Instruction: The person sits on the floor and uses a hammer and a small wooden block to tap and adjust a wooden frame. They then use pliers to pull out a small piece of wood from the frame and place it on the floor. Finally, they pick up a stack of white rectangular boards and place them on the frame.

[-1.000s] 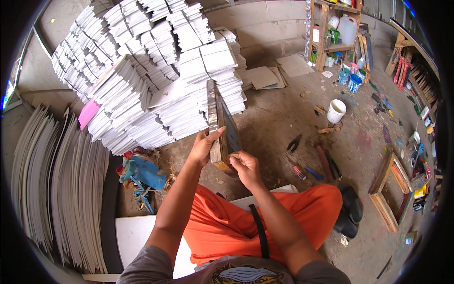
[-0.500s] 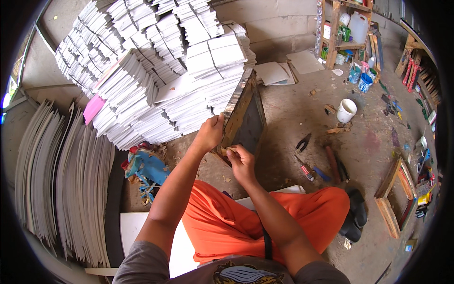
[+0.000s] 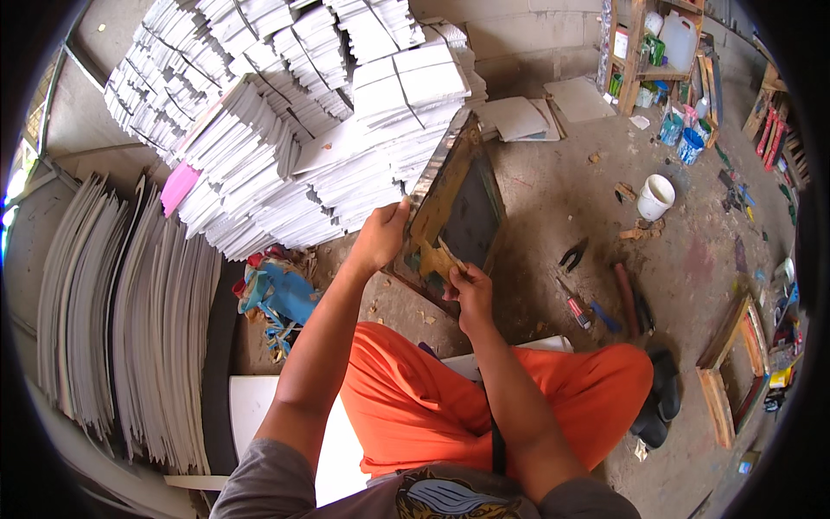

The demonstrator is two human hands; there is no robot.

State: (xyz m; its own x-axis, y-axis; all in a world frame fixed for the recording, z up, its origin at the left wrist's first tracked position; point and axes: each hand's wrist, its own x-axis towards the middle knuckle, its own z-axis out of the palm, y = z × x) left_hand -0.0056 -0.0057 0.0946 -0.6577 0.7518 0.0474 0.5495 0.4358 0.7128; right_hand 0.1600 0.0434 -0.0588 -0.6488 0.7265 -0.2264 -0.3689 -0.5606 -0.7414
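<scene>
A wooden screen-printing frame (image 3: 430, 169) with dark grey mesh (image 3: 462, 203) stands tilted on the floor in front of me. My left hand (image 3: 383, 237) is closed round its left edge. Low at the near side of the frame, my right hand (image 3: 472, 297) pinches a loose strip of brown tape (image 3: 450, 257). The strip reaches up from my fingers toward the tan-coloured inner face of the frame; where it still sticks is too small to make out.
Strapped stacks of white paper (image 3: 406, 82) rise behind the frame. Pliers (image 3: 574, 253), a screwdriver (image 3: 574, 307) and a hammer-like tool (image 3: 626, 298) lie to the right. Beyond them stand a white bucket (image 3: 656, 197) and paint pots (image 3: 690, 147). Another wooden frame (image 3: 716, 402) lies far right.
My right hand has moved right and slightly down, drawing out the tape strip, which now shows longer. The frame has turned its inner face more into view. My left hand keeps its grip.
</scene>
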